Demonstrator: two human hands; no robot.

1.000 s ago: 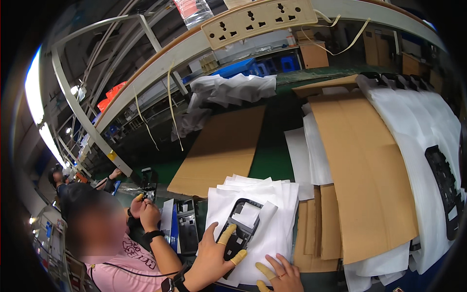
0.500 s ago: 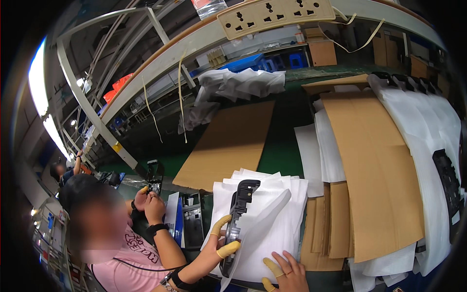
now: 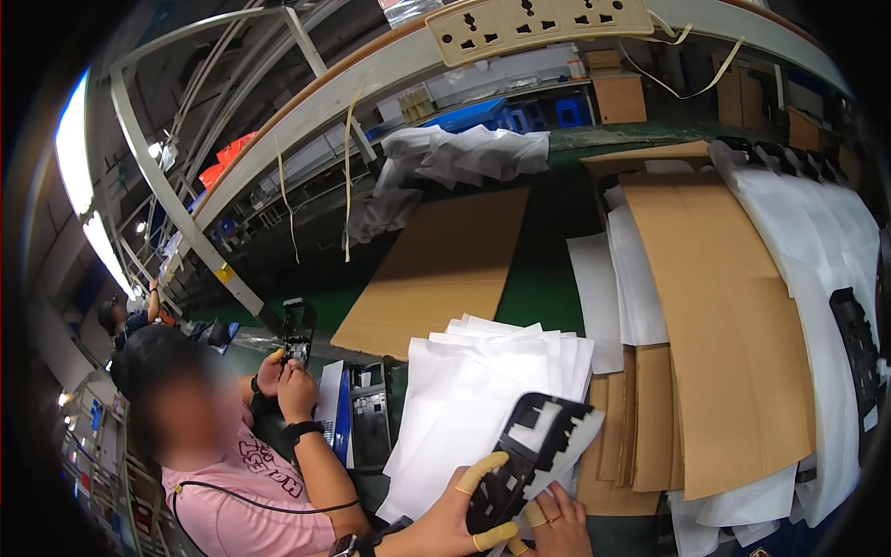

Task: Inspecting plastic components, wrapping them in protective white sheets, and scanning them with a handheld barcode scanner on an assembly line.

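My left hand (image 3: 453, 512), with yellow finger cots, grips a black plastic frame (image 3: 499, 475) from its left side. The frame is held tilted above the near edge of the white foam sheets. A strip of translucent white foam sheet (image 3: 568, 457) lies along the frame's right side. My right hand (image 3: 560, 525), with a ring and yellow finger cots, closes on the lower right edge of the frame; its fingertips are partly hidden behind it. Beneath and beyond lies a fanned stack of white foam sheets (image 3: 445, 399).
To the left a co-worker in a pink shirt (image 3: 269, 497) handles a black part (image 3: 297, 325). Black trays (image 3: 371, 427) stand beside the stack. Cardboard sheets (image 3: 719, 325) and foam-wrapped black parts (image 3: 789, 218) fill the right; another cardboard sheet (image 3: 436, 265) lies beyond.
The black frame has turned from edge-on to show its broad face, and moved right and down. My right hand has come off the foam stack onto the frame.
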